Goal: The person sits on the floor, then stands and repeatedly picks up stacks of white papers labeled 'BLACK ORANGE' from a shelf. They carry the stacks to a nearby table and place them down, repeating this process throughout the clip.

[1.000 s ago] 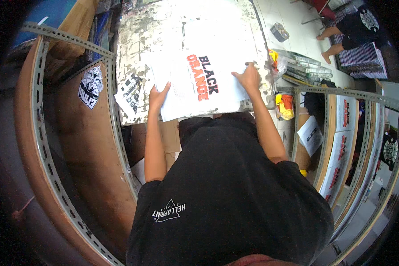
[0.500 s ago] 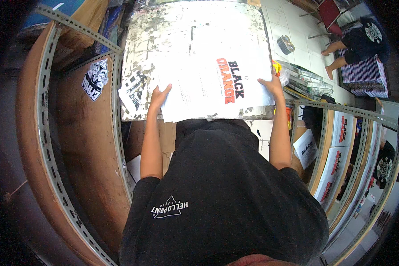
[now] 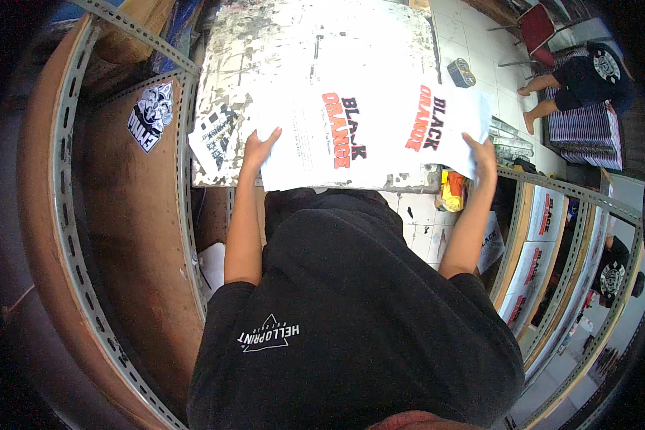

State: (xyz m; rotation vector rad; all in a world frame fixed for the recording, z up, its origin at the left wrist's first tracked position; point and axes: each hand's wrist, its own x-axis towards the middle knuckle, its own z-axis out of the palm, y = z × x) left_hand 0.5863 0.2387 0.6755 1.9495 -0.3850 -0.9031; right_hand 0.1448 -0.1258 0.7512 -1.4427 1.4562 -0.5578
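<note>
Two white sheets with bold black and orange-red lettering show side by side over the worktable. My left hand (image 3: 258,149) grips the left edge of the left sheet (image 3: 301,143), thumb on top and fingers mostly hidden. This sheet lies along the table's near side. My right hand (image 3: 483,154) pinches the right edge of the other sheet (image 3: 455,122), which reaches beyond the table's right edge with its corner bent. Whether the two sheets overlap in the middle, I cannot tell.
The stained worktable (image 3: 265,29) carries a black-patterned scrap sheet (image 3: 215,140) at left. A metal shelf frame (image 3: 75,143) stands left, a rack of printed white stacks (image 3: 527,272) right. Another person (image 3: 595,79) sits at the far right by a red chair (image 3: 539,32).
My right hand has moved right with a sheet, uncovering lettering on another sheet to its left. My left hand stays almost in place.
</note>
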